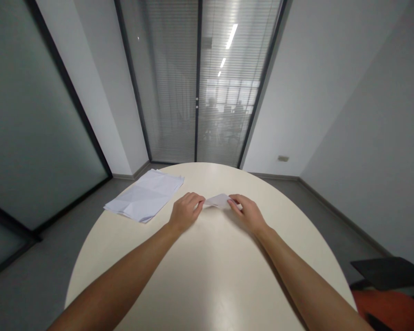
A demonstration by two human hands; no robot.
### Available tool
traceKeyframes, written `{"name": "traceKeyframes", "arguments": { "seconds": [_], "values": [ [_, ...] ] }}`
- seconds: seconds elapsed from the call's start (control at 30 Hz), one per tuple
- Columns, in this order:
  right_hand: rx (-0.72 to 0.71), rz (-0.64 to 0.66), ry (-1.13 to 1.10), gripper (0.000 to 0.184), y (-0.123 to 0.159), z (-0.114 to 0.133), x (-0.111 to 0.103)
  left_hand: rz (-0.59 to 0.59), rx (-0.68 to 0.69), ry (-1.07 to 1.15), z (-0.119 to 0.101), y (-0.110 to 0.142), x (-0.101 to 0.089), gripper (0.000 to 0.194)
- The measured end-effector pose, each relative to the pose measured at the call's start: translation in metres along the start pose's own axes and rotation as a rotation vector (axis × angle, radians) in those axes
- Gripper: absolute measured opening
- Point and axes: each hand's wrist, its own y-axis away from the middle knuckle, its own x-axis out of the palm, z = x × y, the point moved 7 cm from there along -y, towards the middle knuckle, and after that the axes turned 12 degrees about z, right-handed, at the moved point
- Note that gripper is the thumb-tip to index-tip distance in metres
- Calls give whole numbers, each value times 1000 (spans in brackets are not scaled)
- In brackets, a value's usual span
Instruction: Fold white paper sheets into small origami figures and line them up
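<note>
A small folded piece of white paper (218, 200) lies at the middle of a round cream table (207, 285). My left hand (185, 211) is curled and pinches the paper's left end between its fingertips. My right hand (245, 212) is closed on the paper's right end, fingers pressed onto it. Both forearms stretch across the tabletop toward the paper. Part of the paper is hidden under my right fingers.
A loose stack of creased white sheets (145, 196) lies at the table's far left edge. A glass door with blinds (198, 92) stands beyond the table. A chair with a dark armrest and orange seat (389, 285) sits at the lower right.
</note>
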Motion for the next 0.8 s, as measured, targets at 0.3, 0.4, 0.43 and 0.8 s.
{"name": "traceKeyframes", "arguments": {
  "seconds": [0.3, 0.4, 0.43, 0.8],
  "values": [
    [109, -65, -237, 40, -4, -8, 2, -51, -149, 96, 15, 3, -1, 14],
    [142, -2, -246, 38, -5, -16, 12, 40, -223, 86, 22, 3, 8, 12],
    [153, 24, -236, 37, -4, -17, 15, 74, -240, 81, 24, 3, 11, 12],
    [192, 176, -117, 25, -2, -31, 31, 330, -142, 55, 21, 4, 36, 30]
  ]
}}
